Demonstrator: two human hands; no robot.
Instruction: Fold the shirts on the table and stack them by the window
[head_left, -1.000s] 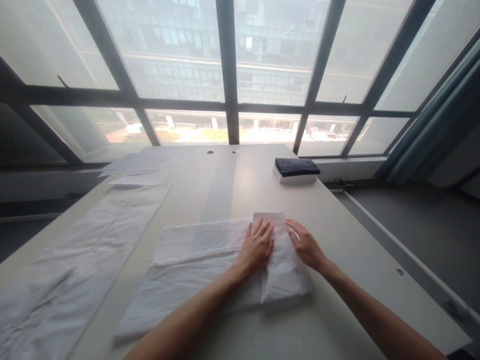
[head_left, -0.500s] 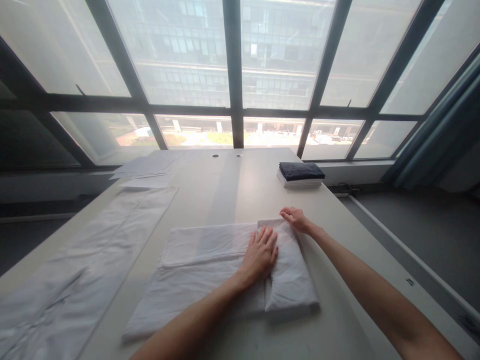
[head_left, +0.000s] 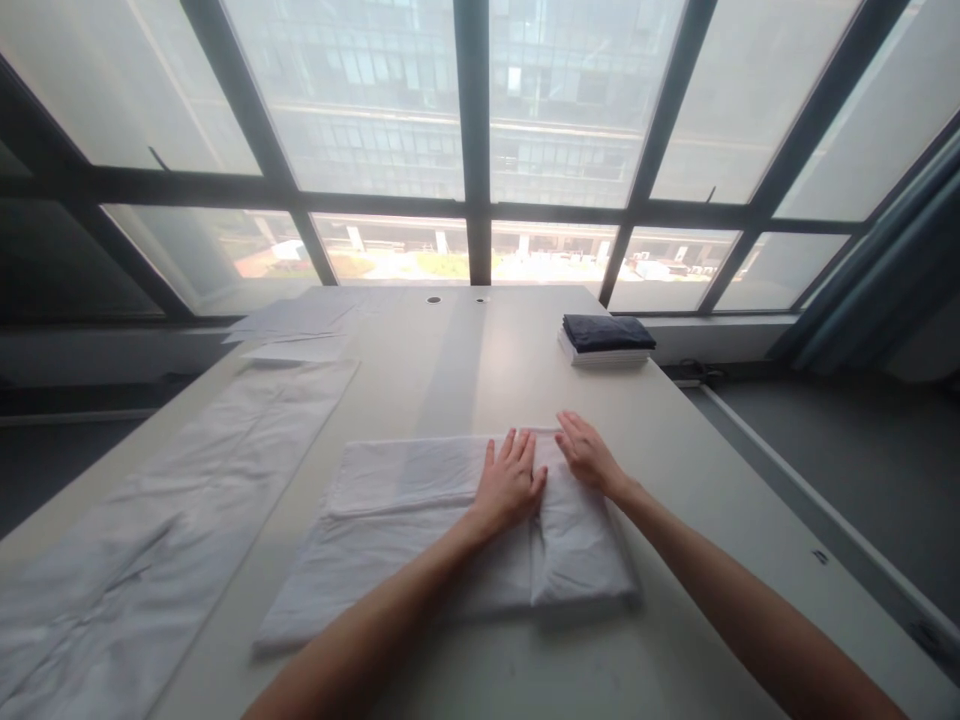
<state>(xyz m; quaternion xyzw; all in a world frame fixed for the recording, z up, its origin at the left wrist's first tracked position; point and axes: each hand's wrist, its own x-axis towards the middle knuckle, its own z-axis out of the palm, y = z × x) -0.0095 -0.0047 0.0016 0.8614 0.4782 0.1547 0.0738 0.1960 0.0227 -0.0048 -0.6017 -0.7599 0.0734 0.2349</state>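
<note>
Tall windows [head_left: 375,100], washed out by glare, are seen behind a pale table [head_left: 465,370]. A long white cloth [head_left: 187,470] at its left is cut off by the frame. At the near middle a white sheet [head_left: 390,520] is spread, its right end folded over so that the layers beneath are hidden. The left hand [head_left: 508,487] and right hand [head_left: 587,455] are pressed flat on it, fingers open, nothing gripped.

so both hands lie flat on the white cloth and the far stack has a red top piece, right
Not red: the head view shows the top piece of the stack is dark navy. The left hand and right hand do lie flat on the white cloth.
</note>
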